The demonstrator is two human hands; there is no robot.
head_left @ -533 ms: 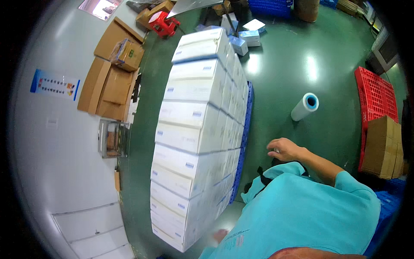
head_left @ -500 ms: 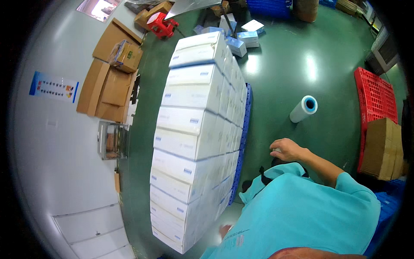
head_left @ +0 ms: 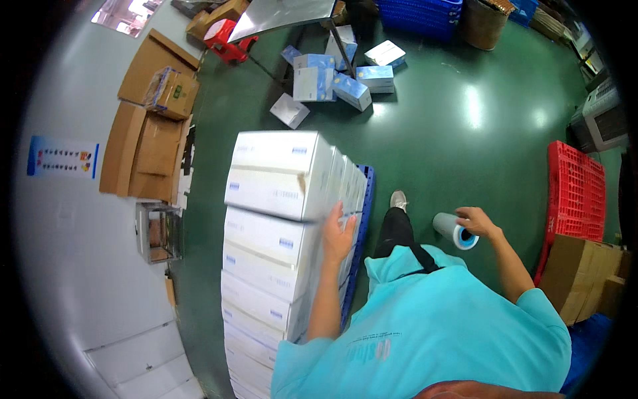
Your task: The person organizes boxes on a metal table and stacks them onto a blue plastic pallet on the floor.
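Beside the near-right face of a tall stack of white boxes, my left hand is raised with its fingers apart. It overlaps the boxes' side in view; whether it touches them I cannot tell. The stack stands on a blue pallet. At my right, my right hand reaches over a roll of clear wrapping film with a blue core. Its fingers are loosely bent and seem not to grip; contact with the roll is unclear.
Blue-and-white cartons lie on the green floor below a metal table. A red stool is by the table. On the right stand a red pallet and a brown cardboard box. Flattened cardboard leans on the left wall.
My left hand has risen from low near the stack to its upper side. My right hand is now over the film roll, which was farther off before. The whole view has shifted.
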